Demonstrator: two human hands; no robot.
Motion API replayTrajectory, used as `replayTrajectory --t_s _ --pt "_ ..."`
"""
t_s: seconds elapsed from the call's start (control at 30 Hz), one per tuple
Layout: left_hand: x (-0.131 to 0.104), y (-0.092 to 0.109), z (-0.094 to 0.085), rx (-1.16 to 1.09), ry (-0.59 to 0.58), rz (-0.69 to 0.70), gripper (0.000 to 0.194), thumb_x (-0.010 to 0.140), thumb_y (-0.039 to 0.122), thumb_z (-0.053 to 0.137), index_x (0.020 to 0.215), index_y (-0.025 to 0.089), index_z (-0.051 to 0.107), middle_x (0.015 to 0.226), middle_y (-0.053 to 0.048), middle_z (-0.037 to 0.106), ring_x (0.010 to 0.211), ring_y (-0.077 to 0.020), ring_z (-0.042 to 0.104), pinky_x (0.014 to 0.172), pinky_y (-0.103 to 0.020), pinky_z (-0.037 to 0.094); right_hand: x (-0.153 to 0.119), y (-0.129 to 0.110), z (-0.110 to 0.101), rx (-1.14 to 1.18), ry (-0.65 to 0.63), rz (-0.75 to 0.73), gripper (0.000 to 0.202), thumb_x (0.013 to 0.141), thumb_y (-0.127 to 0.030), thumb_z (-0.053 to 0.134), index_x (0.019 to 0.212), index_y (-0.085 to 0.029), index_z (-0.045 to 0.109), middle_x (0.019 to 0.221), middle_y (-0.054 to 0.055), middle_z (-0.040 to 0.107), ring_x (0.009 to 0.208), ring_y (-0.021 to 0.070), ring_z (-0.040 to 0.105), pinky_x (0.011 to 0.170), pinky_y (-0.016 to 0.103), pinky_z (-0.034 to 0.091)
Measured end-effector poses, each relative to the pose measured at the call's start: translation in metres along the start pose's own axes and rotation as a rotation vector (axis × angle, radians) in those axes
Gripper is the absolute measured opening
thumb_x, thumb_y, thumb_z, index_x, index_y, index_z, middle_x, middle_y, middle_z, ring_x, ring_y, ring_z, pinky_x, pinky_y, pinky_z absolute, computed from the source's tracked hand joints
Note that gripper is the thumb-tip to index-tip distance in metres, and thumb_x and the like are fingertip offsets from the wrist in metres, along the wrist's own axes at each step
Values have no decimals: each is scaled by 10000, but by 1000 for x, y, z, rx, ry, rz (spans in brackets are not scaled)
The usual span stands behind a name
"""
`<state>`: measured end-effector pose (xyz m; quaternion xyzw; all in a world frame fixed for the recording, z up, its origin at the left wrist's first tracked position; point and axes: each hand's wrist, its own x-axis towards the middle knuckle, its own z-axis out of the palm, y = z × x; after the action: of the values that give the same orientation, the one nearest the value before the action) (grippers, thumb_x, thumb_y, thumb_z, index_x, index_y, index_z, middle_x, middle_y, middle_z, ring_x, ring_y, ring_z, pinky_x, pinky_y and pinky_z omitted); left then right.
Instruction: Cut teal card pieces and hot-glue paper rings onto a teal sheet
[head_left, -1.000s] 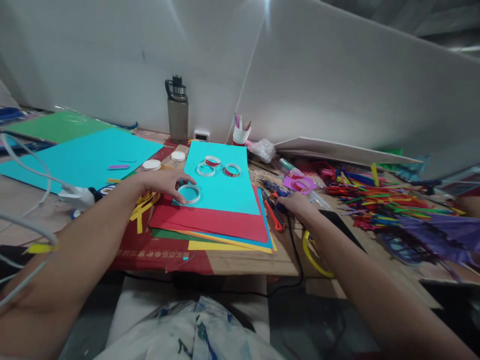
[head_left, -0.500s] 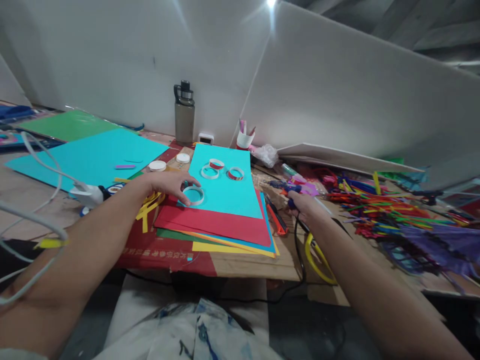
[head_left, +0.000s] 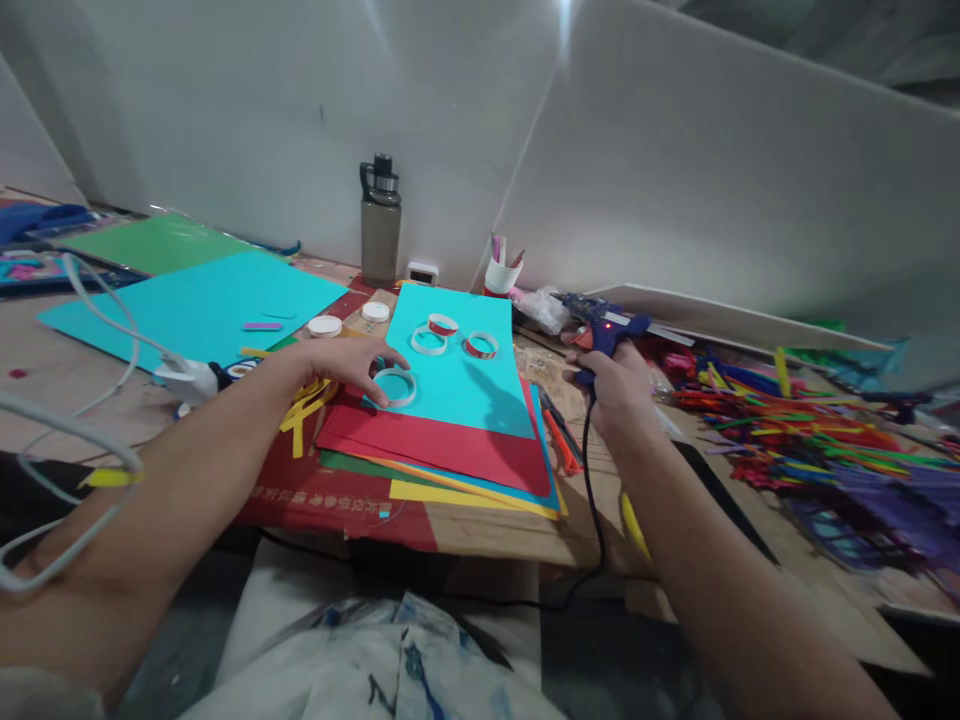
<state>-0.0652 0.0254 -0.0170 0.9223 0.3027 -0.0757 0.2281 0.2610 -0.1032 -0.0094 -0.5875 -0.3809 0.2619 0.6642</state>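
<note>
My left hand is closed on the left side of a white ring, its thumb in front and fingers behind. The ring rests on a cyan sheet of paper on top of a coloured paper stack. My right hand grips a dark blue glue gun by its handle, raised over the table to the right of the stack. A small red light glows on its body, and a black cord hangs from the handle. Three more rings, including a red-and-white ring, lie farther back on the cyan sheet.
A grey water bottle and a white pen cup stand by the wall. Right of the stack lies an orange-handled cutter; colourful pipe cleaners pile farther right. A white plug and cable are near my left forearm.
My right hand has lifted the glue gun up off the table. My left hand has stayed at the white ring. The whole view has shifted slightly.
</note>
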Motion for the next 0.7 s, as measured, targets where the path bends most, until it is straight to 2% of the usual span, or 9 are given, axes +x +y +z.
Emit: replayTrajectory --t_s 0.07,0.2,0.3,0.4,0.5,0.7 --pt "-1 0 2 -23 20 5 876 612 626 705 1353 200 514 1274 -109 577 992 -220 572 765 -242 398 -11 -5 17 -43 -91 -31 312 609 -171 566 918 -206 529 923 22 660 637 84 558 503 177 460" --pt "-3 -1 6 -78 45 17 847 614 594 724 1348 224 520 1272 -94 572 955 -195 571 762 -240 401 -32 -12 50 -117 -381 -59 304 649 -199 565 951 -209 536 876 8 659 631 95 554 501 195 448" --pt "-4 -2 8 -110 70 37 839 614 576 737 1343 222 521 1257 -89 571 937 -177 563 755 -231 400 -44 -13 66 -153 -505 -60 323 660 -207 568 980 -212 523 866 -5 659 586 85 526 492 204 437" --pt "-6 -1 9 -139 78 28 828 629 558 733 1350 210 518 1232 -86 585 910 -168 563 749 -238 396 -49 -6 72 -137 -551 -44 322 666 -208 559 987 -212 527 849 -9 658 548 82 508 485 214 428" --pt "-6 0 10 -148 81 12 773 663 551 713 1337 218 531 1238 -82 588 915 -165 565 756 -239 388 -51 6 70 -65 -534 -12 287 670 -212 558 955 -213 523 851 -3 657 524 80 498 488 227 429" --pt "-5 -2 13 -161 84 24 725 668 549 716 1298 225 559 1256 -89 579 1000 -192 559 791 -254 391 -56 19 67 15 -504 3 278 686 -222 562 960 -207 519 1005 37 665 531 73 502 490 231 434"
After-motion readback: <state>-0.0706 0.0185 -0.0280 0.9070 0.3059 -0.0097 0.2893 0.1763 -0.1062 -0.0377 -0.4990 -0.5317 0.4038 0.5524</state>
